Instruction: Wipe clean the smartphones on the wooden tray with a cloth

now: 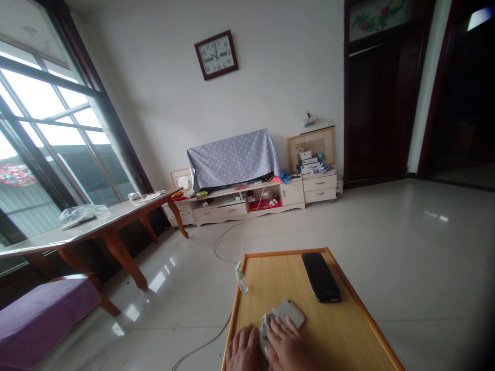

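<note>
Living room, a low wooden surface (pixel 270 273) before me.
My left hand (pixel 243 351) and right hand (pixel 286 346), close together, press a gray cloth (pixel 265 330) on a white phone (pixel 289 313).

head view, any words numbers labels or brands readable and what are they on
"12", "6", "5", "4" on the face of the wall clock; its other numerals are too blurred to read.
The boxes stacked on the white drawer cabinet carry printing too small to read.

The left hand (pixel 243 351) and right hand (pixel 285 348) rest on a cloth (pixel 265 330) on the table (pixel 270 270), near a phone (pixel 320 277)
</note>
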`<state>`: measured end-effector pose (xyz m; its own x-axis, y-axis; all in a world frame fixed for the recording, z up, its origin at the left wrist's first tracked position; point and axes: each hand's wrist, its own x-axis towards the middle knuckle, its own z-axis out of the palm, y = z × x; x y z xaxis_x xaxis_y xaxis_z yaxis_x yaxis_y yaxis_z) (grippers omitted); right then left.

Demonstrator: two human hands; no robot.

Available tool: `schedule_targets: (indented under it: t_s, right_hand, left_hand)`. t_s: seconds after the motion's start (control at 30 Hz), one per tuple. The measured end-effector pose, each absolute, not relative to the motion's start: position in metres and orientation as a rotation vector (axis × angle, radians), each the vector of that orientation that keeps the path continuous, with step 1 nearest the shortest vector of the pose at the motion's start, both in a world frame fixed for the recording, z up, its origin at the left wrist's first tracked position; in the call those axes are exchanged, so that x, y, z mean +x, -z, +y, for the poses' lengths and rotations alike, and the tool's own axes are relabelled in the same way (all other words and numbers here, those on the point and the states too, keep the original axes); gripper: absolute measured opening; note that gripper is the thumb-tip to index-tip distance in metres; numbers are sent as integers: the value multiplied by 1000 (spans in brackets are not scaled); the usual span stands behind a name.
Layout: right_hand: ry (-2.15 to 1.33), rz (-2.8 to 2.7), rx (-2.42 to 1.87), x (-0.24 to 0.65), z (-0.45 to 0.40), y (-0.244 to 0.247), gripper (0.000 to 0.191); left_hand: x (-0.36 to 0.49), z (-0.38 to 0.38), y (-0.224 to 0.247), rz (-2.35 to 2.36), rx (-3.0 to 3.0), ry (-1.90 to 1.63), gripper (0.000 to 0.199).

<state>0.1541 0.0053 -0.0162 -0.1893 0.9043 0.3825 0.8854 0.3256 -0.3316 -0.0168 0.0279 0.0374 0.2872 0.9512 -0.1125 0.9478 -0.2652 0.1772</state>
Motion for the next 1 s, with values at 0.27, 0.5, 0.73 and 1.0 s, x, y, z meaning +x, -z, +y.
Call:
schedule_targets:
  t_s: [0.27,0.5,0.73,1.0]
  right_hand:
    - [-46,-1812,-1810,180,17,-5,49]
    - [-416,-2014,-1688,145,7,-10,51]
    - [-314,-1886,-1825,164,14,-22,51]
    - [-380,-1965,-1690,140,9,-23,48]
  left_hand:
    - [-16,25,-42,1739,2355,-43,81]
    - [-16,24,-47,1730,2344,-60,71]
    - [-14,21,-37,1747,2420,-154,76]
    - [-15,18,-38,1658,2451,-264,63]
